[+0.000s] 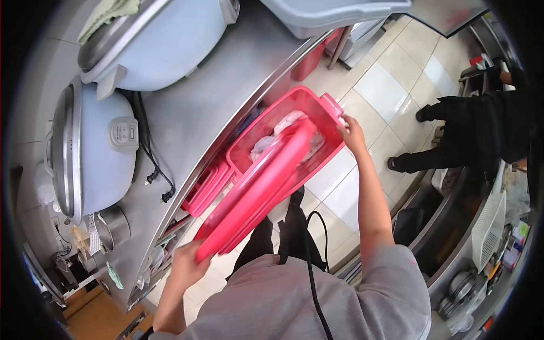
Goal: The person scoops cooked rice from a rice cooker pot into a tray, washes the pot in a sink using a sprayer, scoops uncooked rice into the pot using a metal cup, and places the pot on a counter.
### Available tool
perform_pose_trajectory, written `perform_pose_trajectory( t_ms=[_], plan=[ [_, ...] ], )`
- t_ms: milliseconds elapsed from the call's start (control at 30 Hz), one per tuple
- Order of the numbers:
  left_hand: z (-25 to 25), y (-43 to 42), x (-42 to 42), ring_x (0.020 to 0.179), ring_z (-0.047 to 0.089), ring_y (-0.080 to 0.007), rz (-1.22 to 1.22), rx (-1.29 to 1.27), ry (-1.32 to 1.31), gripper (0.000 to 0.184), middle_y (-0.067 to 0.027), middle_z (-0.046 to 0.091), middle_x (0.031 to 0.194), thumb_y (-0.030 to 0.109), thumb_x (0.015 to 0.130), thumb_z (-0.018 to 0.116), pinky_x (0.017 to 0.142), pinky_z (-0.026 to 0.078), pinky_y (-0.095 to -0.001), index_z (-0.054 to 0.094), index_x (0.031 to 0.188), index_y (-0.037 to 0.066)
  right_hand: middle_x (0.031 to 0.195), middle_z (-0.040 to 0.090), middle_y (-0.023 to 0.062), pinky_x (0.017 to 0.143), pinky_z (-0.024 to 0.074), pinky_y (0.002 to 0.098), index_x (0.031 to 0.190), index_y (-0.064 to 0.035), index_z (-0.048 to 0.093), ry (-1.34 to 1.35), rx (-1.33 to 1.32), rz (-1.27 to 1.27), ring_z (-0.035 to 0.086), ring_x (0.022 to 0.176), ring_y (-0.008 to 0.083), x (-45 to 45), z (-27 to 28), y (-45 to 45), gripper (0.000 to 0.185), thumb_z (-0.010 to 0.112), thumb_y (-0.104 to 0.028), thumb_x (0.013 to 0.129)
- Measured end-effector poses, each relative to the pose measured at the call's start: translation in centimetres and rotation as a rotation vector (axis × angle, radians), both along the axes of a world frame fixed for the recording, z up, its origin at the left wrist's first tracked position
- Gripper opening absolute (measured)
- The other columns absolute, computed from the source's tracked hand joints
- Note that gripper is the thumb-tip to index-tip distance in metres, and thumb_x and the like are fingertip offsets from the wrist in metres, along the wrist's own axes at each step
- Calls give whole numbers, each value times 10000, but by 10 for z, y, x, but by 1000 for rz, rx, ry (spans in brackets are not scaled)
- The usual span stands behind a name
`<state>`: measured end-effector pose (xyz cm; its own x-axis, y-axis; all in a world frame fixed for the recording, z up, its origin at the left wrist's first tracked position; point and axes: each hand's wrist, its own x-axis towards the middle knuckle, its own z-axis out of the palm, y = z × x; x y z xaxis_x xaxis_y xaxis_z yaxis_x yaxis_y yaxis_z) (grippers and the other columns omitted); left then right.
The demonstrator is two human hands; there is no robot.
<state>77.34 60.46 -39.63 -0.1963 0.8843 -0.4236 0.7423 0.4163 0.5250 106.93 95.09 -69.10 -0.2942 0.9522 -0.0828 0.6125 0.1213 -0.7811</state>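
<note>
Far left there are two rice cookers (107, 153) on a steel counter (190, 113), with a black cord (148, 139) trailing beside them and a metal pot (113, 226) near the lower one. Moving right, the person's left hand (190, 264) has its grip closed around the low end of a big red lid (260, 184), which is tilted and a bit blurred, with its far end up over the open bin. Another red tub (207, 187) sits by the counter edge, just left of that. The red bin (331, 136) itself is out beside the counter, with some whitish bundles (290, 120) inside — can't tell what they are. At its far right end the right hand (352, 136) has its grip pinching the rim by the handle. My read is they're mid-step handling the lid, but off or on, I honestly couldn't say. Next move calls for the right hand to steady the bin while the left keeps the lid clear of those bundles. Over on the right there's someone in black (481, 127), well apart from all this.
</note>
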Motion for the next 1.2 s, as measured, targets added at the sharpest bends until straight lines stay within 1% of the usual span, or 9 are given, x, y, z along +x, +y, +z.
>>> perform_pose_trajectory(
  t_ms=[133,300,500,600,767,867,967,1067,1200],
  plan=[
    [-74,44,37,849,600,-298,-225,280,109,359,-154,613,926,68,668,602,747,487,-375,563,1023,31,1053,568,145,725,481,324,1082,-66,557,16,3,-181,606,842,248,66,32,-33,322,614,-148,776],
    [-173,78,88,769,560,-224,-359,436,334,465,-82,548,892,89,685,542,633,456,-344,498,1146,49,943,619,124,692,484,306,1014,-46,596,10,10,-280,616,799,210,112,57,-59,244,607,-143,791],
    [-262,93,123,833,526,-226,-426,223,518,542,-87,500,987,92,724,510,667,450,-358,398,1253,58,922,637,104,724,486,292,998,-28,607,64,-74,-279,613,836,179,105,85,-54,214,588,-136,815],
    [-294,84,125,980,495,-291,-415,7,269,577,-142,498,1033,53,735,487,794,445,-411,328,1290,34,975,619,109,779,467,291,1064,-9,568,326,-130,-207,593,895,174,64,123,-20,286,576,-175,832],
    [-275,108,111,1095,443,-356,-290,20,22,585,-200,464,1155,30,738,477,912,383,-414,309,1298,31,1188,480,177,835,446,361,1324,-26,279,823,-331,-201,509,1054,258,-26,181,66,695,583,-388,815],
    [-265,112,89,1106,453,-334,-171,83,-59,462,-199,470,1185,138,801,488,927,378,-381,403,1245,40,1264,378,213,832,443,410,1363,-14,94,977,-368,-260,467,1093,303,-79,205,123,956,631,-497,737],
    [-229,114,74,1083,479,-311,-134,48,-107,424,-175,506,1147,190,794,515,916,387,-381,470,1179,20,1184,391,223,796,438,455,1296,-6,139,1031,-447,-462,492,1007,321,-117,223,169,893,688,-396,708],
    [-208,118,69,922,566,-300,-50,110,-146,348,-165,578,1001,216,794,563,807,448,-362,549,1095,42,1113,425,246,759,453,440,1196,59,208,891,-262,-761,509,974,329,-134,225,181,730,652,-46,627],
    [-198,132,52,864,598,-219,44,186,-283,275,-127,613,950,192,811,579,764,460,-320,587,1031,28,1069,478,231,735,469,412,1153,92,288,816,-62,-847,537,932,307,-100,199,168,651,632,-24,612]
  ],
)
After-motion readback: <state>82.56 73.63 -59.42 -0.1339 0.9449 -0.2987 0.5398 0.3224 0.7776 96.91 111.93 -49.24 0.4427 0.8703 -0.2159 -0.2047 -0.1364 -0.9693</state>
